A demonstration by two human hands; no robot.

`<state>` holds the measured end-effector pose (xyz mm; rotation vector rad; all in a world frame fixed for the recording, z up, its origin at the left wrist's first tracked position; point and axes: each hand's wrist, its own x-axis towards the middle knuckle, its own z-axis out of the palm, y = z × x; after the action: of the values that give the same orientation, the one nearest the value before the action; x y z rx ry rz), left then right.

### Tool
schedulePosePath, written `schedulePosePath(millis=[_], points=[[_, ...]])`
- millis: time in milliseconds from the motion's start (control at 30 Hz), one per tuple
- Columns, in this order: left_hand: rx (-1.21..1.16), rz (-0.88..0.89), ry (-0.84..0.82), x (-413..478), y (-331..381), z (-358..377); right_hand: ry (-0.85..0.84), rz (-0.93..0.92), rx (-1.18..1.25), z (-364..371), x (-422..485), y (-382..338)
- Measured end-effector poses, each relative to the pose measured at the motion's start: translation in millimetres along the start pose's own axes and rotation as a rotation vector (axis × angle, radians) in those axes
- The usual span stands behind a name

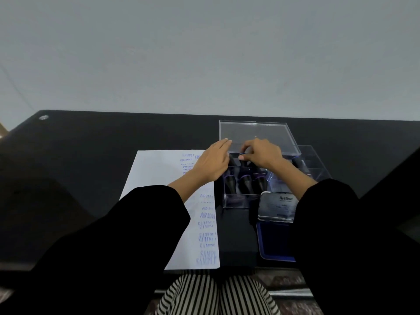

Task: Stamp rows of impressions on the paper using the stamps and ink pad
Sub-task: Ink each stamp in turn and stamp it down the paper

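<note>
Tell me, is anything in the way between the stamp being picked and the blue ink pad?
Yes. The raised lid stands between the clear box and the ink pad. The stamp pinched by the right hand would probably go over it.

Open table (91, 144) stretches left of the paper (159, 178). Right of it, the box (238, 200), its raised lid (256, 130) and the ink pad (272, 242) stand close together.

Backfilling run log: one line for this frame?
right hand grips stamp in stamp box | left hand touches stamp box | ink pad open | paper partly stamped
</note>
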<state>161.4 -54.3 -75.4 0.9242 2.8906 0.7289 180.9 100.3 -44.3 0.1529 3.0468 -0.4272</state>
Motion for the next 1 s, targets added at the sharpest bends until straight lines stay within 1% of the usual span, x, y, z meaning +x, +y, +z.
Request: schedulePosePath(millis=[100,233,333,433,567,767,1000], points=[[-0.002,0.0,-0.003,0,0,1,0.026,-0.004,0.005,-1,0,-1],[-0.005,0.0,-0.001,-1,0,0,0.169,-0.029,-0.028,1,-1,-12],[-0.006,0.001,0.0,-2,1,-1,0.216,-0.046,-0.072,7,1,-21],[-0.013,0.007,0.006,-2,1,-1,0.202,-0.045,-0.092,11,4,-26],[-0.031,0.005,0.025,-3,0,0,0.143,-0.014,-0.116,15,5,-30],[-0.046,-0.017,0.035,-5,2,1,0.139,0.02,-0.132,19,6,-35],[-0.061,-0.036,0.047,-7,3,0,0.091,0.088,0.012,15,6,-33]])
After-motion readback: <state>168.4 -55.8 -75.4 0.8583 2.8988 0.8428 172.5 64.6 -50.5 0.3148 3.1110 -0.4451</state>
